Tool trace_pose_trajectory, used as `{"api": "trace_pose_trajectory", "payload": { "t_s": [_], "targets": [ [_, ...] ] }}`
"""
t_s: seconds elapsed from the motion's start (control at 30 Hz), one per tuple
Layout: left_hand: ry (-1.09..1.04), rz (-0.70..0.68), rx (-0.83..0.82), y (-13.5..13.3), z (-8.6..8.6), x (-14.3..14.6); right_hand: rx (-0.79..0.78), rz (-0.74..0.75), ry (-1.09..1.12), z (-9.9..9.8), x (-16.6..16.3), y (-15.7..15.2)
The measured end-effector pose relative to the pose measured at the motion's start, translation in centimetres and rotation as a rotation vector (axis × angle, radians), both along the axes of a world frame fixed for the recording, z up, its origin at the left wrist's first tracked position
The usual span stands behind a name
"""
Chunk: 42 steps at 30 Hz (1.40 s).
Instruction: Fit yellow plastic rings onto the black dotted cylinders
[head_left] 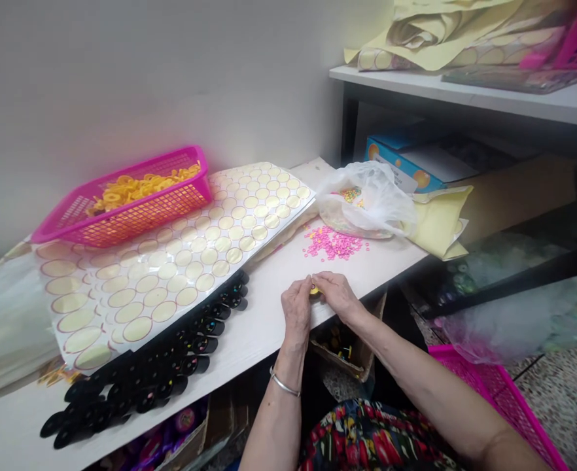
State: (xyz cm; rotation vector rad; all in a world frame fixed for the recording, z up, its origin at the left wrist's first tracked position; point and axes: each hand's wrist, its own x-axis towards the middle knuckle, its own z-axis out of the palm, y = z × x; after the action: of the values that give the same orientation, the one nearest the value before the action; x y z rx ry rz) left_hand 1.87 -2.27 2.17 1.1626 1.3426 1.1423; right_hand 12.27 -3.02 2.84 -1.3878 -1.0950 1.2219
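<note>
My left hand [297,307] and my right hand [336,296] meet at the front edge of the white table. Between their fingertips they pinch a small round yellow piece [314,288] with a dark centre; its exact kind is too small to tell. Just beyond the hands lies a loose pile of tiny pink pieces [335,243]. Behind that pile rests a translucent plastic bag [381,203] with multicoloured bits inside. Below my hands, under the table edge, a cardboard box [365,367] contains yellow and dark pieces.
Rows of black cylindrical pieces [136,376] stand at the left front. Sheets of round stickers [171,261] lie behind them, under a pink basket [122,219] of yellow rings. At right are a shelf [465,91], a blue box [401,163] and a pink crate [504,399] on the floor.
</note>
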Motion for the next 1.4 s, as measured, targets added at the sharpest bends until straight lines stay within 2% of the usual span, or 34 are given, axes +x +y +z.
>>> {"api": "trace_pose_trajectory", "payload": {
  "t_s": [0.1, 0.2, 0.37, 0.43, 0.57, 0.7, 0.83, 1.03, 1.17, 1.4],
  "targets": [
    [-0.036, 0.042, -0.056, -0.2, 0.1, 0.4, -0.017, 0.001, -0.164, 0.1, -0.4, 0.0],
    [-0.041, 0.084, -0.104, -0.8, 0.6, 0.8, -0.052, 0.013, -0.233, 0.1, -0.3, -0.2],
    [-0.113, 0.150, -0.183, -1.4, 1.7, 1.6, -0.036, 0.019, -0.129, 0.1, 0.0, -0.1],
    [-0.130, 0.152, -0.188, -1.2, 1.9, 1.7, -0.087, 0.033, -0.045, 0.3, 0.1, 0.3],
    [-0.185, 0.122, -0.228, -0.9, 1.5, 1.4, -0.261, 0.035, 0.137, 0.5, 0.4, 0.7],
    [-0.257, 0.074, -0.261, -0.5, 1.2, 0.7, -0.249, 0.129, 0.243, 1.0, 0.9, 0.4],
    [-0.256, 0.006, -0.316, 0.3, 1.7, 0.1, -0.197, 0.211, 0.194, 1.8, 1.2, 0.1],
    [-0.028, -0.036, -0.273, 1.4, 2.0, -0.3, -0.265, 0.174, 0.080, 2.4, 0.9, 0.4],
    [-0.059, -0.091, -0.249, 1.3, 2.0, -0.4, -0.310, 0.139, 0.066, 2.5, 0.9, 0.6],
    [-0.137, -0.091, -0.294, 2.0, 1.6, -0.4, -0.336, 0.094, 0.155, 2.0, 0.9, 1.5]
  ]
}}
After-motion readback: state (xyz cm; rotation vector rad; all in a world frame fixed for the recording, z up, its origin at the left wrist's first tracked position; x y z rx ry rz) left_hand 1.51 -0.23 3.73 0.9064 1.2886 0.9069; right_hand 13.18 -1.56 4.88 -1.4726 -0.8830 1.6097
